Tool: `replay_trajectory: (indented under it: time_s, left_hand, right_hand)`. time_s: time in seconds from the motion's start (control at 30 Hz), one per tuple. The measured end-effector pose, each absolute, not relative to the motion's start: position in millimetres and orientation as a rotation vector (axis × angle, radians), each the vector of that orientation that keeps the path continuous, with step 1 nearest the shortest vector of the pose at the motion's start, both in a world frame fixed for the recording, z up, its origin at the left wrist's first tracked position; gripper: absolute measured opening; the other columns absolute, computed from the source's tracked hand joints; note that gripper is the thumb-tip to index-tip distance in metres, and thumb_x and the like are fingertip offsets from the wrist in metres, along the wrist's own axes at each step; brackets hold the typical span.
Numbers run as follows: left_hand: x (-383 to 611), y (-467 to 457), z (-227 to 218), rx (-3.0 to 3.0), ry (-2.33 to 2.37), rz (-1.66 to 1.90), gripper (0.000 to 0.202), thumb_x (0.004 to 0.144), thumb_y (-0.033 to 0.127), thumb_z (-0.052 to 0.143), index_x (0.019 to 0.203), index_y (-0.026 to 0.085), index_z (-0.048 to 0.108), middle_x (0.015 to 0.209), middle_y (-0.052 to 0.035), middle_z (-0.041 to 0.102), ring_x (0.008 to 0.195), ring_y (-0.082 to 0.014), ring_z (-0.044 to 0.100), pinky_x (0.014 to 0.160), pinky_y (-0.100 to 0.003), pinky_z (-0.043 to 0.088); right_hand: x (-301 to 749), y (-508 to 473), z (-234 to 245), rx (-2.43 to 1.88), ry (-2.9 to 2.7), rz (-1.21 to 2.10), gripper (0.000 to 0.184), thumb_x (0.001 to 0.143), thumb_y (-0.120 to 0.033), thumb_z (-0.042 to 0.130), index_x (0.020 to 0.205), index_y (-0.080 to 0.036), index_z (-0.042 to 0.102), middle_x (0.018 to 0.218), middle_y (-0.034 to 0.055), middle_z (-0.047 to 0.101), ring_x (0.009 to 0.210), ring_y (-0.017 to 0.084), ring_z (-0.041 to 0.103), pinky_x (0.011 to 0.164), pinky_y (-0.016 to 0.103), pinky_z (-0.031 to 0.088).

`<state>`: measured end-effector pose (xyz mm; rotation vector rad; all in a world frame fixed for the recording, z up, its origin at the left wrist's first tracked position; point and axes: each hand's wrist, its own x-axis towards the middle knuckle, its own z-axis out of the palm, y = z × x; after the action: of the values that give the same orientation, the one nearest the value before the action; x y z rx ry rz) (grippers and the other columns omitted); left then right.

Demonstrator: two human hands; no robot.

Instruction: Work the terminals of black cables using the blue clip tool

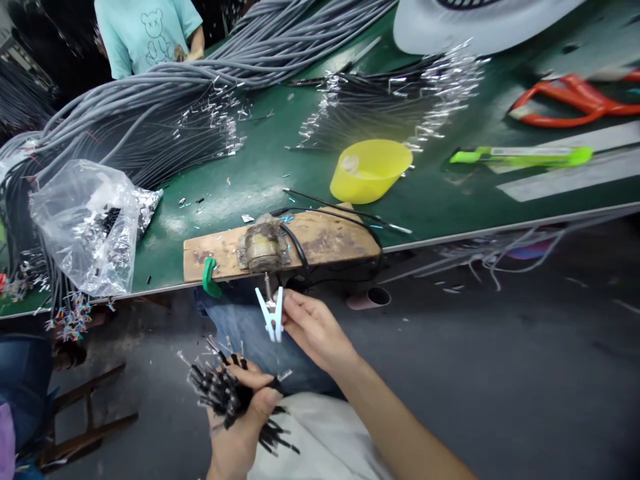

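My left hand (237,427) is closed around a bundle of short black wires (225,393) with bare silvery ends, low in front of my lap. My right hand (313,327) is pinched beside a pale blue clothespin (273,317); what lies between its fingertips is hidden. That clothespin hangs on the metal shaft of a small round motor (264,245). The motor is fixed on a wooden board (325,237) at the table's edge. A green clamp (211,277) grips the board's front edge.
Grey cables (200,77) run across the green table (270,163). A clear plastic bag (90,223), yellow cup (370,172), orange-handled scissors (575,100) and green marker (525,157) lie around. Black wires (380,100) lie behind the cup. A person in a turquoise shirt (145,33) is across the table.
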<state>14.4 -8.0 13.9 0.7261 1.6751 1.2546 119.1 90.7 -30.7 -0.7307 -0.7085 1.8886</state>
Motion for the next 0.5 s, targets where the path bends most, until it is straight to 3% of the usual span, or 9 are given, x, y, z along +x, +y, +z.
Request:
replay_trajectory:
  time_s: [0.1, 0.33, 0.5]
  left_hand:
    - [15.5, -3.1, 18.9, 0.841, 1.702, 1.373, 0.007, 0.058, 0.027, 0.076, 0.06, 0.023, 0.07, 0.066, -0.0022, 0.063, 0.07, -0.0214, 0.059, 0.076, -0.035, 0.045]
    - [13.2, 15.0, 9.6, 0.924, 1.679, 1.427, 0.003, 0.06, 0.022, 0.074, 0.061, 0.021, 0.072, 0.063, -0.0017, 0.064, 0.064, -0.0207, 0.06, 0.068, -0.034, 0.047]
    - [13.3, 17.1, 4.5, 0.935, 1.68, 1.357, 0.01, 0.062, 0.028, 0.073, 0.061, 0.019, 0.071, 0.063, -0.0044, 0.065, 0.063, -0.022, 0.06, 0.068, -0.036, 0.048]
  right_hand:
    - [112.8, 98.8, -18.0, -0.612, -0.719, 1.973, 0.047, 0.064, -0.064, 0.063, 0.067, -0.017, 0.062, 0.062, 0.0019, 0.059, 0.056, 0.013, 0.051, 0.056, 0.026, 0.043]
    - [111.0, 103.0, -2.9, -0.594, -0.682, 2.004, 0.04, 0.065, -0.056, 0.067, 0.066, -0.016, 0.066, 0.063, 0.0035, 0.064, 0.06, 0.015, 0.06, 0.061, 0.027, 0.048]
    - [110.7, 101.5, -5.7, -0.554, -0.621, 2.054, 0.04, 0.067, -0.056, 0.066, 0.07, -0.016, 0.069, 0.062, 0.0034, 0.065, 0.057, 0.014, 0.059, 0.058, 0.026, 0.047]
